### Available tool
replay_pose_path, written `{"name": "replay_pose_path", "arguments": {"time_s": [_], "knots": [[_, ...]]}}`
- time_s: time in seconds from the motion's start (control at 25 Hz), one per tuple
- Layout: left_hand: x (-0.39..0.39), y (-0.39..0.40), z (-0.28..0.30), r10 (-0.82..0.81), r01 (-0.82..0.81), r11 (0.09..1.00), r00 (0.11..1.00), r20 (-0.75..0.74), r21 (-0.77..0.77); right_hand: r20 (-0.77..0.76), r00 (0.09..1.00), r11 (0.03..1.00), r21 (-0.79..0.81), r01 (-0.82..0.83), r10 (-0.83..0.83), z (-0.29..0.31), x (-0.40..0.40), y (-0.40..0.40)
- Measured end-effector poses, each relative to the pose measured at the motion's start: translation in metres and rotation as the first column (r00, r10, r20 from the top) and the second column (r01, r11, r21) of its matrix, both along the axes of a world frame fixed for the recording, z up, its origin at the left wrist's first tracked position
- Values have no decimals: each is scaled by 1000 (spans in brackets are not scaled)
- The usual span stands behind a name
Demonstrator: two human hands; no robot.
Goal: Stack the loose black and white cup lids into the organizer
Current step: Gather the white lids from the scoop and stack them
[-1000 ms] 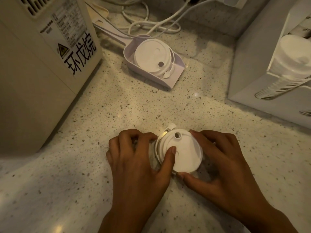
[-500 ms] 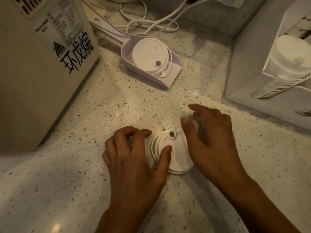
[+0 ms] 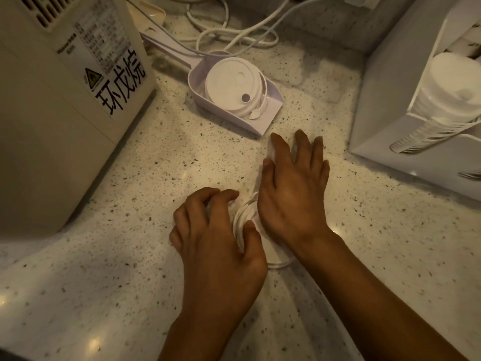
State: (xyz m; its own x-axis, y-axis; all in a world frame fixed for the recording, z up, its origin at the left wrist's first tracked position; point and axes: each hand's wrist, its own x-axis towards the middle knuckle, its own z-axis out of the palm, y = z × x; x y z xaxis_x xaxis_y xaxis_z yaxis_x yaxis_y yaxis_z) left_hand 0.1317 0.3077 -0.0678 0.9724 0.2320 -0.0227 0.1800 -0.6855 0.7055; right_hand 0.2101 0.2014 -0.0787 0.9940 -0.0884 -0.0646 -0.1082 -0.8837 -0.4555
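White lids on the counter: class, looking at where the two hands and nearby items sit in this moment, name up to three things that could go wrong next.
1. The left hand only rests its fingers on the near lid stack, so the lids could slide apart on the smooth counter.
2. The right hand reaches over that stack toward the scoop; its wrist could knock the lids.
3. The lids in the scoop sit tilted and might tip out if bumped.

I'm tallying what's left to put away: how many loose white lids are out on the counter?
2 that I can see: one lid resting in the scoop, one lid on the counter under both hands, mostly covered. More may be nested beneath either.
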Motion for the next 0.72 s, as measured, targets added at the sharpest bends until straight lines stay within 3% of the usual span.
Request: {"name": "replay_pose_path", "arguments": {"time_s": [0.08,0.24,0.4,0.44,0.72], "knots": [[13,-10,1,36,-36,999,999,26,-19,-4,1000,1000,9,12,-12,0,1,0],[29,-17,-17,71,-61,967,997,-35,247,28,999,995,98,15,-18,-6,-1,-4],[30,-18,-22,37,-27,942,999,-23,334,102,981,909,402,112,-167,-5,-7,-12],[30,-19,-22,27,-20,939,999,-18,344,110,982,905,413,99,-157,-3,-13,-14],[28,-17,-25,41,-33,936,999,-17,349,53,999,989,148,-15,7,0,-46,-25]]}}
